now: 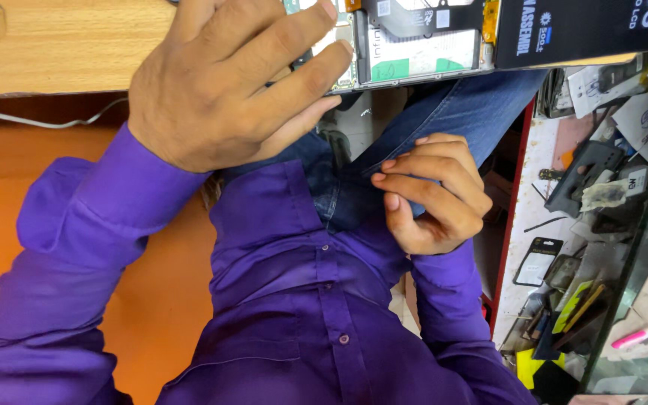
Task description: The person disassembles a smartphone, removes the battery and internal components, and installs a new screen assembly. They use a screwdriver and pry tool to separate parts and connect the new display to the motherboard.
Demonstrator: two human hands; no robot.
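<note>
Right hand: I see my right hand (433,195) curled loosely at the jeans (459,112) on my lap, grasping nothing I can make out.
Left hand: my left hand (226,79) lies flat, fingers spread, on the opened phone (406,52).
Phone: it rests at the wooden table (54,45) edge, beside a black box (586,30).

Black box (586,30) crowds the opened phone (414,45); bare wood (54,45) lies free.

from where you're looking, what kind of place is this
Probably a phone repair bench. An opened phone lies on the wooden table under the left hand, and a side shelf holds loose parts and small tools.
</note>
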